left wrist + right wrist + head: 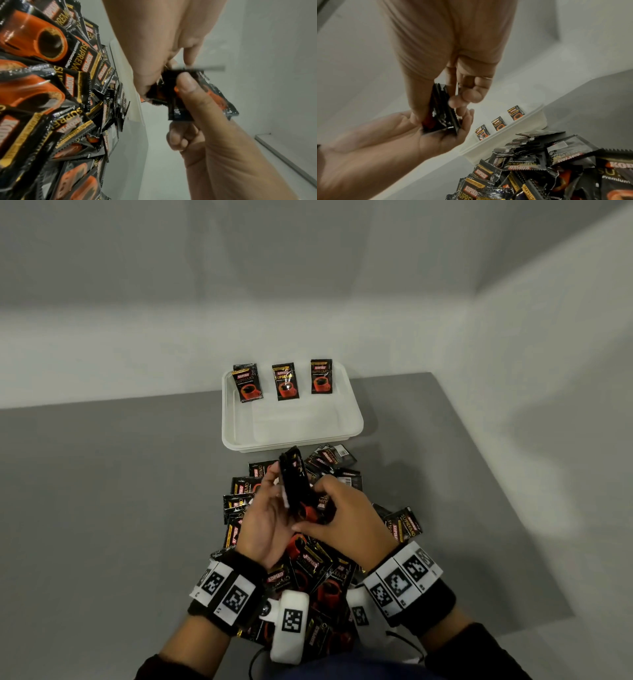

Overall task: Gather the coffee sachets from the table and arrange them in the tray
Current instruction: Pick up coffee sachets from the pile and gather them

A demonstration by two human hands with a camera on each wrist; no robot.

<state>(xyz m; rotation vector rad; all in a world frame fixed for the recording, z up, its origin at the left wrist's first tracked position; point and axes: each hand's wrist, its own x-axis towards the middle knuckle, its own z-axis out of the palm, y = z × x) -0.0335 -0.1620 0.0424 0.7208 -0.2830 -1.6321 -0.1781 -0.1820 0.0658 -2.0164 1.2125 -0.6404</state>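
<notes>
Standing behind everything, pale matte walls meet in a corner at the right.

Table: grey, flat, smooth, square-cornered; its far edge runs along the wall.

Tray: white plastic, rectangular with rounded corners and a raised rim, shallow, set at the table's far edge near the far right corner.

Loose sachets: glossy black foil packets with serrated ends, red cup print and gold lettering, heaped and overlapping on the table from the tray's near rim to the near edge.

Wristbands: black bands with white blocks bearing square black-and-white markers, one on each wrist.

Left hand: palm up above the heap, fingers curled under a held stack of sachets, thumb pressed on its face.

Right hand: above the heap, just beside the left, thumb and fingertips pinching the same stack from the other side.

Held stack: several thin packets on edge, faces together, blurred in the wrist views.

Upright sachets, three: leaning against the tray's far wall, well apart in a row, left, middle, right.
</notes>
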